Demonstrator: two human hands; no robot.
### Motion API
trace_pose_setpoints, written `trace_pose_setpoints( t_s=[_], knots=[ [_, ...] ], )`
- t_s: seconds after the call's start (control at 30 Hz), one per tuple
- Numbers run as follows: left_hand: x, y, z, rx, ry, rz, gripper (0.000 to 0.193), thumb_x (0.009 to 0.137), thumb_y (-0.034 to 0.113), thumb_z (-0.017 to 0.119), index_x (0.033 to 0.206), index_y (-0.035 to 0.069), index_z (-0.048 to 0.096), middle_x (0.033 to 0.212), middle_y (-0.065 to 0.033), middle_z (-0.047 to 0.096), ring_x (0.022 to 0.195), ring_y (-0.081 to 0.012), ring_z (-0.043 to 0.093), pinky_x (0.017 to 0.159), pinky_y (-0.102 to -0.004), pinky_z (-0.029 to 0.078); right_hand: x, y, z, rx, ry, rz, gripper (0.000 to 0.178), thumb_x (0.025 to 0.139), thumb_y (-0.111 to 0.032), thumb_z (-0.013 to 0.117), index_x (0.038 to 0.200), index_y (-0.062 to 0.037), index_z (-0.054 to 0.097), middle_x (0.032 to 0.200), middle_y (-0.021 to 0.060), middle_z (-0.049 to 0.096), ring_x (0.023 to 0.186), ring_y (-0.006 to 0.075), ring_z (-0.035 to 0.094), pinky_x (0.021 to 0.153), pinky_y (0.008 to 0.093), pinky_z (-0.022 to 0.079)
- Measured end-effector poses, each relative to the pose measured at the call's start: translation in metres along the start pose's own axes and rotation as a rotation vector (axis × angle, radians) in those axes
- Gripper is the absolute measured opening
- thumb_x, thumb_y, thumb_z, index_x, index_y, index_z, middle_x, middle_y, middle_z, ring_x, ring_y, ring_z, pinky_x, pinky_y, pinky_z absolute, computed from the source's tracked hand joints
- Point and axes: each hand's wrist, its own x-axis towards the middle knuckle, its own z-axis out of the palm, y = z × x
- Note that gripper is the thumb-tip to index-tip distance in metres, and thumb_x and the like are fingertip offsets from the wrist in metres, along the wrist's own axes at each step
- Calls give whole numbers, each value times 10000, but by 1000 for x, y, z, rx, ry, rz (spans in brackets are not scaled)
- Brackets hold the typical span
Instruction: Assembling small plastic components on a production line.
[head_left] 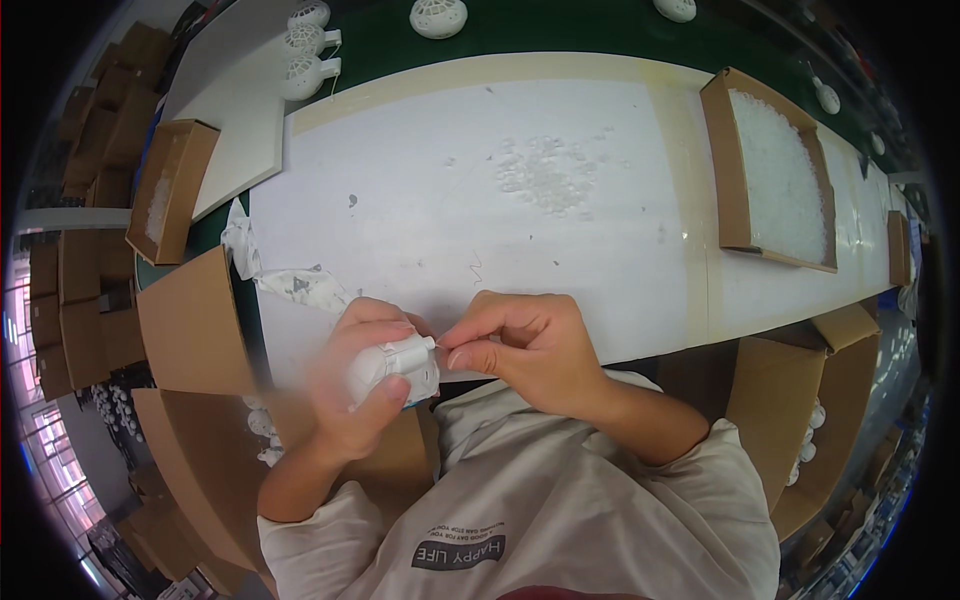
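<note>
holding up a white, rounded plastic unit (pixel 395 362) just above the near edge of the white-topped counter (pixel 600 290), left of that edge's middle, the left hand (pixel 342 405) wraps its fingers round the far side of the body and its thumb over the near side. the right hand (pixel 535 350) curls in a pinching shape, thumb and forefinger at the unit's short white nozzle; whether a small clear part sits between those fingertips is too fine to tell.

the likeliest trouble is at that tip: anything so small could slip from a light pinch or go in crooked if the nozzle tilts. pressing too hard with the right hand could twist the smooth body against the left thumb. because the unit is held at the near edge, a lost grip could drop it past the counter, toward the lap or the open brown cardboard box (pixel 195 320) by the left corner.

a dropped clear part might be hard to find on the pale surface: loose clear plastic bits (pixel 548 175) lie scattered toward the far edge, and a crumpled white strip (pixel 305 287) near the left edge could hide one.
</note>
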Motion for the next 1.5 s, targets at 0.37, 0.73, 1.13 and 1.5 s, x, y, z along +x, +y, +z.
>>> trace_pose_setpoints(
  t_s=[0.37,0.73,1.13,1.5],
  knots=[
    [-3,-5,4,-41,45,-59,367,904,216,648,1179,-18,586,1128,-173,530,1022,-289,586,849,-389,497,-3,1,-1,322,27,128,114,880,22,714,984,51,677,870,120,720,797,138,686,700,243,559],
    [-7,-5,6,43,-18,-105,368,917,221,647,1191,-16,580,1155,-167,526,1039,-275,570,867,-378,489,-6,-3,-8,-227,-7,-74,104,873,52,701,969,32,669,959,116,673,860,136,646,772,257,565],
    [-11,-6,18,-491,-40,-276,412,940,241,629,1257,6,514,1208,-149,448,1031,-290,589,739,-422,609,-6,10,-6,-132,-22,-245,136,835,72,733,960,38,692,950,111,636,863,150,630,730,265,548],
    [-11,-9,21,-740,-19,-427,438,942,270,634,1279,26,497,1220,-126,454,1046,-313,607,691,-439,616,-10,4,7,222,97,-17,138,790,78,759,905,20,711,899,115,688,783,176,601,649,278,488]
  ],
)
